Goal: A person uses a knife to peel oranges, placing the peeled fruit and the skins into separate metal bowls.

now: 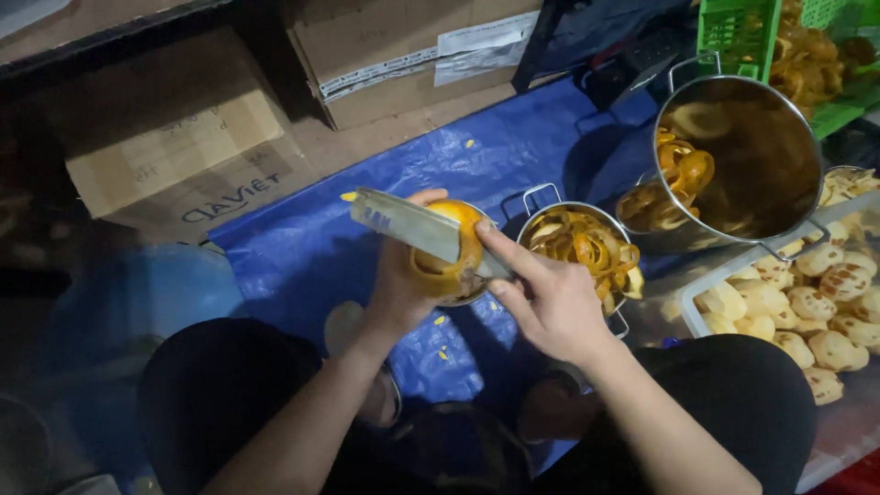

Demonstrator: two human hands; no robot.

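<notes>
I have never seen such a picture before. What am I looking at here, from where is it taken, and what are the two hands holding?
There is no machine here: a camera worn on a person's head looks down at that person's own two hands. The left hand holds an orange fruit. The right hand holds a knife with its blade lying across the fruit. Below lies a blue sheet. Beside the hands, a small metal pot and a bigger pot hold orange peel. At the right, a clear plastic tray holds peeled pale fruits. Cardboard boxes stand behind.

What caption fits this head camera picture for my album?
Left hand holds an orange fruit while right hand peels it with a knife.
</notes>
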